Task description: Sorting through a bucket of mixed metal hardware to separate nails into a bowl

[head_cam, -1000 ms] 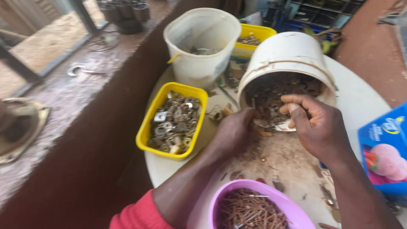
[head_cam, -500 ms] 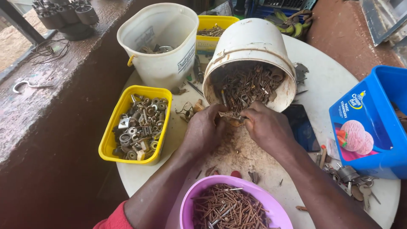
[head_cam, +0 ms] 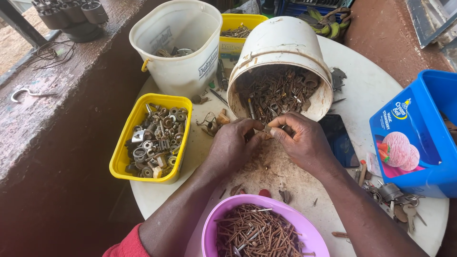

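Bare forearms and hands, with a red sleeve (head_cam: 124, 246) on the left arm

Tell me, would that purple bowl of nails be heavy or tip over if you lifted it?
Probably heavy for its size: the purple bowl is packed with rusty nails. Its plastic rim may flex. Tilting could make loose nails slide and spill.

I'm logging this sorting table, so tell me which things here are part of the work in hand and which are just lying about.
In use:
left hand and right hand, pinching a small rusty piece
tipped white bucket of rusty hardware
purple bowl of nails
yellow tub of nuts and washers

Lying about:
upright white bucket
blue ice cream tub
dark phone
keys
hook screw on the ledge
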